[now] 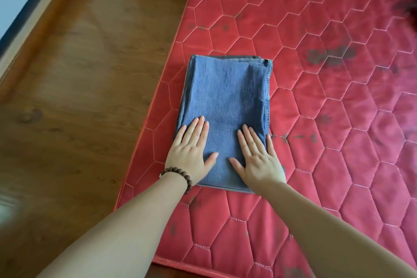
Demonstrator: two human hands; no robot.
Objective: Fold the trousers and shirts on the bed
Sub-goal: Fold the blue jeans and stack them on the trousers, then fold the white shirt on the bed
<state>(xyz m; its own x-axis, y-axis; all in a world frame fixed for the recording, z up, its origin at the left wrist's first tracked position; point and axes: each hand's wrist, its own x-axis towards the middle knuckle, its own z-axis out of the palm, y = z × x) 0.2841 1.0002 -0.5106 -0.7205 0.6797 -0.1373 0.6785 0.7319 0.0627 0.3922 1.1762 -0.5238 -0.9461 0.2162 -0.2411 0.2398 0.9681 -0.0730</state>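
The blue trousers [225, 106] lie folded into a neat rectangle on the red quilted mattress of the bed [327, 119], near its left edge, in the middle of the frame. I press my left hand [191, 151] flat on the lower left part of the trousers, and my right hand [259, 156] flat on the lower right part. My fingers are straight and slightly apart, holding nothing. A bead bracelet [178, 175] is on my left wrist. The wooden floor [79, 74] fills the left of the frame

Soft even daylight, faint shadows, wide-angle bending at edges, blurred upper-right corner
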